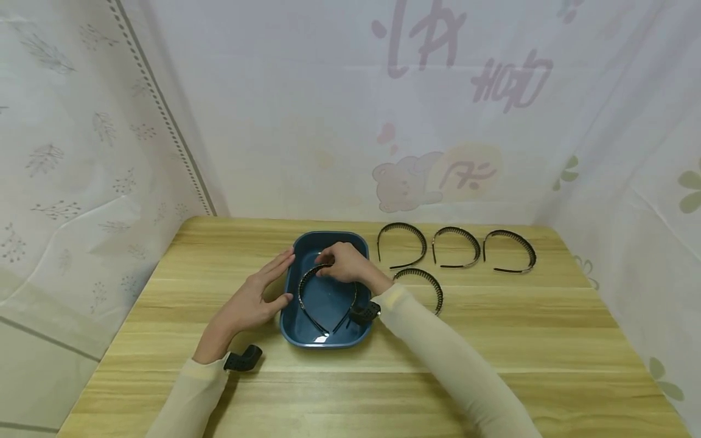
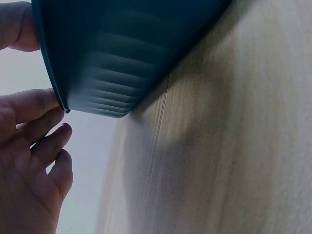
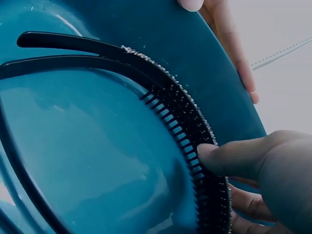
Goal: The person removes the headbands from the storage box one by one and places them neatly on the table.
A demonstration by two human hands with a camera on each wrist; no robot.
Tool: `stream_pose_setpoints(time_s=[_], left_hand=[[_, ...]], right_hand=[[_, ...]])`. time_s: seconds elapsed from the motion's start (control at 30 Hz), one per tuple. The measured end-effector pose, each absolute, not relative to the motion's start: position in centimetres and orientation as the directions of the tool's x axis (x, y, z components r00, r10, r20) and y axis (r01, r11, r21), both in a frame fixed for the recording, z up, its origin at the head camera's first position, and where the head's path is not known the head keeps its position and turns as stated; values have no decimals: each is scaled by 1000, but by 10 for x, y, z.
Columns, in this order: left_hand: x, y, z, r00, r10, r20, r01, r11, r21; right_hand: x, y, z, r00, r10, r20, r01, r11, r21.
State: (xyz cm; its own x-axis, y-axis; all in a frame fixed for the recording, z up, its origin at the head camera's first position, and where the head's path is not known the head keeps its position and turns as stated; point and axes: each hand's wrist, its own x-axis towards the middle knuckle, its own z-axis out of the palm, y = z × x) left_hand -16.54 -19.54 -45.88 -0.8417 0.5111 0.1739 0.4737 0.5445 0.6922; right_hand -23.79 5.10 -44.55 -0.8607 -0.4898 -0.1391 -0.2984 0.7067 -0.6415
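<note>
A blue plastic basin (image 1: 325, 346) stands on the wooden table. My left hand (image 1: 254, 298) touches its left side, fingers stretched along the rim and thumb apart from them; in the left wrist view the fingertips (image 2: 51, 100) meet the rim's edge. Inside the basin, my right hand (image 1: 350, 263) pinches a black toothed headband (image 1: 303, 283) near the top of its arch. The right wrist view shows the thumb (image 3: 229, 153) on the comb teeth, with the other fingers partly hidden behind the band. Sparkly trim runs along the headband's outer edge (image 3: 168, 73). Another black band overlaps it in that view.
On the table (image 1: 493, 340), right of the basin, lie a near headband (image 1: 440, 292), partly covered by my right forearm, and a back row with a left headband (image 1: 423, 237), a middle headband (image 1: 477, 246) and a right headband (image 1: 531, 250). A printed curtain (image 1: 306, 121) hangs behind.
</note>
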Motion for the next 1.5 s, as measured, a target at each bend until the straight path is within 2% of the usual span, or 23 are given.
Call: stream_pose_setpoints(time_s=[0.73, 1.0, 1.5], left_hand=[[-164, -192, -457, -839, 517, 171, 473, 537, 698], [-164, -192, -456, -839, 514, 177, 477, 540, 694], [-165, -193, -458, -832, 518, 198, 498, 541, 678]], right_hand=[[-236, 54, -445, -860, -509, 32, -414, 660, -627], [-235, 59, -435, -868, -496, 38, -393, 638, -662], [-229, 77, -420, -883, -451, 129, -402, 588, -702]])
